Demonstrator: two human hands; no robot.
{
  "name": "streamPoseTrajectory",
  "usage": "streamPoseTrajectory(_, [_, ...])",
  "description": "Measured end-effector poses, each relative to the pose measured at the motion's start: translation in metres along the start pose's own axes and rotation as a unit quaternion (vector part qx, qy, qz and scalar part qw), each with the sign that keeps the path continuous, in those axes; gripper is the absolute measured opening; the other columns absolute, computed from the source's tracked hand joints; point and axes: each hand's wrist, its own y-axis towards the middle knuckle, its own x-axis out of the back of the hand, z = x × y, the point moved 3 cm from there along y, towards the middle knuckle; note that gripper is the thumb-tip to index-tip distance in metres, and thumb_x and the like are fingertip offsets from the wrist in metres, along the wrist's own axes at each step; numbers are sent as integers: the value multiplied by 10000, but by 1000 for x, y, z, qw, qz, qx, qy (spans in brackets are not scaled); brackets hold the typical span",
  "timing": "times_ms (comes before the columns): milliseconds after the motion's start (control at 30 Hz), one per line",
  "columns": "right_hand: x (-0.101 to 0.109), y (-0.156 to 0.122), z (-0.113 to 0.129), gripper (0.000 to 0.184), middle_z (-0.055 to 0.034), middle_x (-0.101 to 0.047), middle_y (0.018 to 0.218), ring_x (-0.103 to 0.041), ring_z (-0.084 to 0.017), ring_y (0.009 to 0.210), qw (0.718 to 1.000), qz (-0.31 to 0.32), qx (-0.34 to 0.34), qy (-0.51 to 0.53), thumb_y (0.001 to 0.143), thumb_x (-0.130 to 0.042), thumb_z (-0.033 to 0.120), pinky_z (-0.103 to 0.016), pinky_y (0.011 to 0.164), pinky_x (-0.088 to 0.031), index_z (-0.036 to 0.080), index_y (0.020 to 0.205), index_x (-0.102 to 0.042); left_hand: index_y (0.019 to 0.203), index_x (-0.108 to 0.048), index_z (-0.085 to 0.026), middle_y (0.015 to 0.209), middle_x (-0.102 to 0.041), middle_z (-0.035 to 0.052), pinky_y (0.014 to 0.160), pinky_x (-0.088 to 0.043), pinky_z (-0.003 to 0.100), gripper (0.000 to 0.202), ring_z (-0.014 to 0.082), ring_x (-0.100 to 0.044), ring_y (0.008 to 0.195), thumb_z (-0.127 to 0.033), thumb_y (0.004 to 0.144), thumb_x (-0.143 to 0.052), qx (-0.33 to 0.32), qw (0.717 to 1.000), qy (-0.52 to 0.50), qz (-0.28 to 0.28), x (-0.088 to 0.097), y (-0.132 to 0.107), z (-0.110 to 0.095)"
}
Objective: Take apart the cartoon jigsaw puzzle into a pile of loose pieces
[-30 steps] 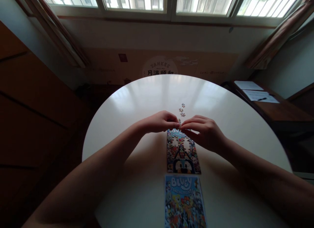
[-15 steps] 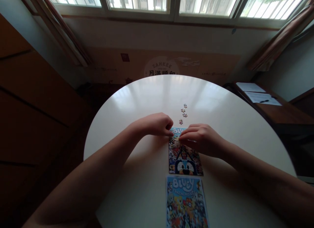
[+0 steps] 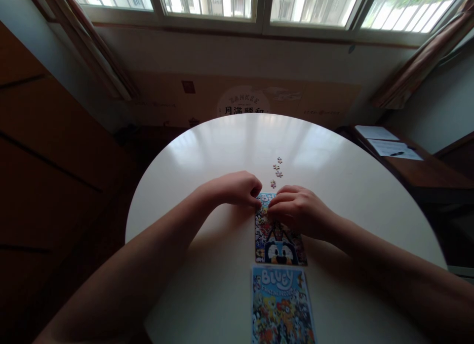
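A colourful jigsaw puzzle (image 3: 280, 250) lies flat on the white round table, with a blue cartoon dog's face at its near end. My left hand (image 3: 246, 188) is curled at the puzzle's upper left edge, thumb touching its border; whatever its fingers hold is hidden. Over the upper right of the puzzle, my right hand (image 3: 296, 208) has its fingers pinched together, tips down on the surface at a small pale puzzle piece, mostly covered by them. Just beyond the puzzle lie several loose puzzle pieces (image 3: 279, 174). Below it rests a Bluey picture sheet (image 3: 282, 304).
The white table (image 3: 207, 146) has a rounded far edge. A printed cardboard panel (image 3: 159, 97) stands behind it under the windows. To the right, a brown desk (image 3: 437, 168) carries papers (image 3: 392, 149) and a pen (image 3: 397, 153).
My right hand has shifted slightly left, its fingertips nearer my left thumb. My left hand and the loose pieces stay about where they were.
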Motion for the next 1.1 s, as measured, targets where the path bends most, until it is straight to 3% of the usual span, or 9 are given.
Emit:
streamPoseTrajectory(233, [1, -1, -5, 180, -20, -687, 1214, -617, -223, 1096, 999, 21, -32, 28, 954, -612, 345, -417, 944, -501, 309, 1018, -776, 706, -622, -182, 668, -625, -5, 556, -319, 271, 189, 124, -486, 597, -343, 762, -703, -4, 1000, -2, 1, 0, 0, -1])
streamPoseTrajectory(500, [8, -5, -10, 216, -72, -538, 1452, -449, -314, 1391, 992, 90, -60, 60, 975, -589, 316, -572, 1100, -428, 315, 1108, -759, 686, -607, -182, 655, -614, -4, 546, -318, 268, 185, 126, -486, 587, -329, 771, -679, -12, 1000, 0, 2, 0, -1, -2])
streamPoseTrajectory(667, [11, -6, -14, 250, -66, -453, 1533, -315, -343, 1482, 989, 118, -61, 73, 976, -593, 320, -619, 1141, -378, 345, 1181, -734, 673, -634, -178, 643, -633, 23, 554, -318, 280, 294, 127, -476, 558, -418, 842, -633, 0, 1000, 22, -3, -1, -1, -7])
streamPoseTrajectory(867, [13, -6, -14, 260, -69, -415, 1559, -248, -375, 1503, 985, 146, -63, 69, 965, -605, 312, -668, 1146, -330, 335, 1187, -737, 680, -655, -185, 658, -647, 35, 559, -321, 286, 338, 139, -481, 562, -501, 796, -674, 37, 998, 51, -6, -5, 1, -11])
streamPoseTrajectory(967, [16, -8, -15, 261, -61, -439, 1543, -297, -347, 1487, 990, 119, -25, 71, 947, -629, 279, -641, 1151, -338, 330, 1180, -736, 715, -665, -192, 677, -655, 35, 560, -327, 286, 323, 145, -487, 572, -508, 783, -672, 57, 997, 53, -8, -5, 1, -12])
streamPoseTrajectory(1100, [24, -8, -21, 251, -88, -618, 1343, -569, -230, 1244, 994, 35, 2, 107, 951, -606, 237, -447, 1020, -509, 273, 1164, -734, 751, -675, -195, 714, -668, 40, 564, -329, 289, 333, 152, -497, 593, -527, 779, -669, 68, 996, 53, 2, -4, 1, -13])
